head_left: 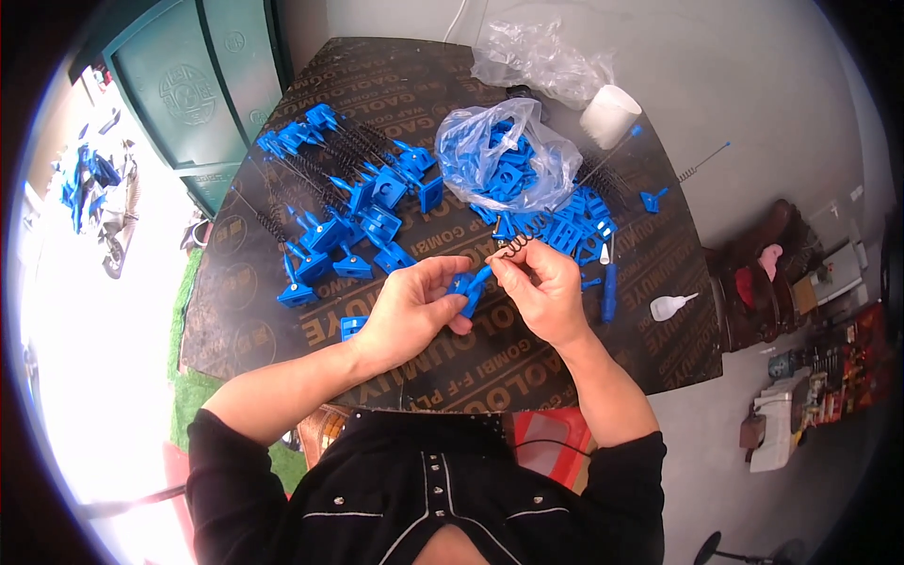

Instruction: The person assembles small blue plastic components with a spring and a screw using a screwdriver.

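Hands meet above the near half of the dark printed plywood tabletop (282, 311). The left hand (407, 311) is curled around a small blue moulded plastic piece (468, 290), pinching it between thumb and fingers. The right hand (544, 287) grips the same piece from the other side and pinches the end of a thin dark coiled wire spring (513, 249), which sticks up just past its fingertips. Bare board lies between the hands and the near edge, with one loose blue part (353, 326) left of the left wrist. To the right, a blue pen-like stick (609, 290) and a small white squeeze bottle (671, 305) lie near the right edge. Farther off, a heap of assembled blue clips with springs (344, 202) fills the left middle, and a clear plastic bag of blue parts (504, 160) sits beyond the hands. A white cup (609, 115) and a crumpled clear bag (541, 58) stand by the far edge.
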Motion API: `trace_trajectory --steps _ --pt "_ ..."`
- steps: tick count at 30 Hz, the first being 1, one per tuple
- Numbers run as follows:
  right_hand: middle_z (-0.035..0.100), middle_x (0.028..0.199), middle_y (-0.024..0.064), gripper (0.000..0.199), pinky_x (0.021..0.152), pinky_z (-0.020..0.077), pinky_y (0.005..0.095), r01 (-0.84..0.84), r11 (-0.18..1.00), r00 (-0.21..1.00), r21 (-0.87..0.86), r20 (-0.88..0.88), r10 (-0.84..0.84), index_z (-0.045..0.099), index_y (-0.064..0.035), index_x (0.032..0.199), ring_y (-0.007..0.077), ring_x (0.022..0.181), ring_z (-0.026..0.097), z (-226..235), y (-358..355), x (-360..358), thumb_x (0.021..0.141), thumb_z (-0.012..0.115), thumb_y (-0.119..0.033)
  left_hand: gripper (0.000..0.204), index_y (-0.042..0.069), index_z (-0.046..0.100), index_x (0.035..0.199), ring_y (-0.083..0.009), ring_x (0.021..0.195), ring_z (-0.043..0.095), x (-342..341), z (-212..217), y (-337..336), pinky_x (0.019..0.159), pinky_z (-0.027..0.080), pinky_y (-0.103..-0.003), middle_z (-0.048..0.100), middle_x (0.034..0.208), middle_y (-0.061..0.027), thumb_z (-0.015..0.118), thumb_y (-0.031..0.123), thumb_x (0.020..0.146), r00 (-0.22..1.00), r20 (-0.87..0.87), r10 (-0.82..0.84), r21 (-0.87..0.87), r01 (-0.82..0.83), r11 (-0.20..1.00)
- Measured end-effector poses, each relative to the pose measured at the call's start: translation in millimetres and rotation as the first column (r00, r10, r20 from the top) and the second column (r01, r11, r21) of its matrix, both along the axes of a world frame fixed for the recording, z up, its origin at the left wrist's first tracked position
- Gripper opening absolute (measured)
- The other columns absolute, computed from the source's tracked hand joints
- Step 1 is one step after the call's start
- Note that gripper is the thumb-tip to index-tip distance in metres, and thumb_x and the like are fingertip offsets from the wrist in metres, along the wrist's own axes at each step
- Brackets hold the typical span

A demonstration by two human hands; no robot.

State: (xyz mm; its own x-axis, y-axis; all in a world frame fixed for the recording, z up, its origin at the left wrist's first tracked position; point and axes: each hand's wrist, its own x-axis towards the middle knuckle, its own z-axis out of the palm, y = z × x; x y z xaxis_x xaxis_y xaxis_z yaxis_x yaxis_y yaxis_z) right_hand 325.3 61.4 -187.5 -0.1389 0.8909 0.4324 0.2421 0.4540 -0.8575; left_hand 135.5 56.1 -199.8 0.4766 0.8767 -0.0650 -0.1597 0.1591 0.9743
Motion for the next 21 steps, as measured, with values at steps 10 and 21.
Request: trace_trajectory --steps 10,21 --pt "0.055 0.067 0.0012 0.009 0.050 0.0375 0.0227 -0.006 0.998 0.998 0.056 0.058 0.003 0.060 0.0009 0.079 0.0054 0.057 0.046 1.8 -1.9 -0.9 0.085 0.065 -0.004 0.041 -0.010 0.045 0.126 -0.0145 0.073 0.065 0.9 3.3 -0.7 0.068 0.054 -0.025 0.061 0.108 -0.0131 0.054 -0.007 0.086 0.999 -0.021 0.032 -0.002 -0.032 0.999" --pt "0.058 0.070 0.0023 0.013 0.049 0.0387 0.0213 -0.035 0.997 0.997 0.064 0.065 0.030 0.059 0.0006 0.081 0.0043 0.056 0.048 1.8 1.5 -0.8 0.083 0.070 -0.006 0.040 -0.008 0.045 0.126 -0.0149 0.075 0.066 1.3 5.0 -0.4 0.069 0.054 -0.025 0.061 0.103 -0.0108 0.055 -0.006 0.087 0.996 0.009 0.084 0.017 -0.084 0.996"
